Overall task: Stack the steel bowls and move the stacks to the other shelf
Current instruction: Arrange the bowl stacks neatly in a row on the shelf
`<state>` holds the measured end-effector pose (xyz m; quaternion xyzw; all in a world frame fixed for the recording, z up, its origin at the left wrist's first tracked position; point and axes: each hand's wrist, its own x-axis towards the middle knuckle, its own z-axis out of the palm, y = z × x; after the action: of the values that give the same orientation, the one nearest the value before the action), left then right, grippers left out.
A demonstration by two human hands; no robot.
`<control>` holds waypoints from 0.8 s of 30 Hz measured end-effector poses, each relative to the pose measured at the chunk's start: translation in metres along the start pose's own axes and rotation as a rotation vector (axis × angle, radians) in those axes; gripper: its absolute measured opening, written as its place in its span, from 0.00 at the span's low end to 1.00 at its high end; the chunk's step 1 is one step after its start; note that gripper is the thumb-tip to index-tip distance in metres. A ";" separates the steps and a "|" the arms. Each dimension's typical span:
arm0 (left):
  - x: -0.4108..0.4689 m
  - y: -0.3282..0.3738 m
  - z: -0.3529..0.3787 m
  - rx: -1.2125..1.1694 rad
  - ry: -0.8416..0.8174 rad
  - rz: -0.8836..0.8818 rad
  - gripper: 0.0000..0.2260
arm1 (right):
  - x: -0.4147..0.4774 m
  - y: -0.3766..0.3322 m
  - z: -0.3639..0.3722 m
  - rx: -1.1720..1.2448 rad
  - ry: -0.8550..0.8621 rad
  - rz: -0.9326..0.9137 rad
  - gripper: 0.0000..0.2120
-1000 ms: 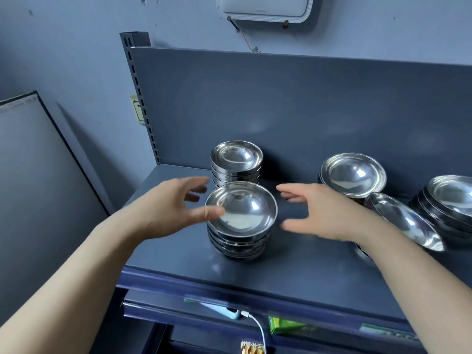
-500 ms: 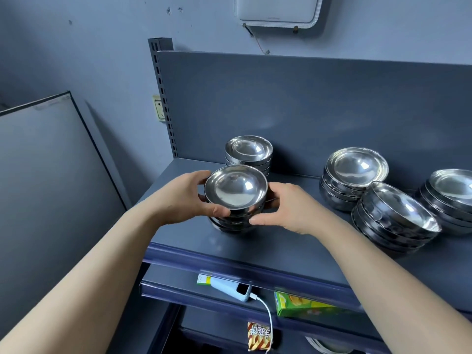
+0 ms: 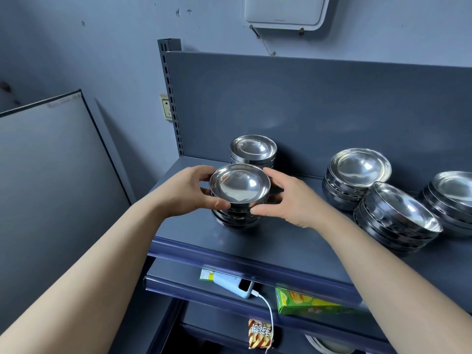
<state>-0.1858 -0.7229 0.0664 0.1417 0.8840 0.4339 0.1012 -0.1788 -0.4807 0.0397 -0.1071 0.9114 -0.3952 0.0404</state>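
Steel bowl stack [image 3: 239, 186], front-left on grey shelf [image 3: 281, 241]: I log left hand [image 3: 187, 191] and right hand [image 3: 290, 200] each curled round its sides, gripping upper bowls. Just behind: second stack [image 3: 252, 149] near back panel [image 3: 306, 98]. Well apart at right: tilted stack [image 3: 398, 215], two upright stacks [image 3: 357, 172] beyond.

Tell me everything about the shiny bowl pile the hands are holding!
The stack of steel bowls is mirror-shiny, round and nested, openings up, the top one empty. It stands upright near the front of the dark shelf, before another stack. The left hand and right hand grip its upper bowls from either side.
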 end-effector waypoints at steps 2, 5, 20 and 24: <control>0.000 -0.005 -0.001 0.027 0.011 -0.072 0.36 | -0.001 -0.001 0.000 0.030 0.002 0.002 0.50; -0.001 -0.016 0.002 0.104 -0.037 -0.126 0.46 | -0.003 0.001 -0.001 0.064 -0.041 0.001 0.46; 0.004 -0.029 0.020 0.131 0.050 -0.051 0.26 | -0.012 0.002 0.010 -0.050 0.045 0.013 0.18; -0.010 -0.009 0.005 0.373 0.069 -0.010 0.27 | -0.026 -0.012 0.001 -0.210 0.069 0.005 0.21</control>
<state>-0.1766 -0.7280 0.0566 0.1387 0.9528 0.2664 0.0448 -0.1518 -0.4830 0.0476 -0.0947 0.9489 -0.3011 -0.0015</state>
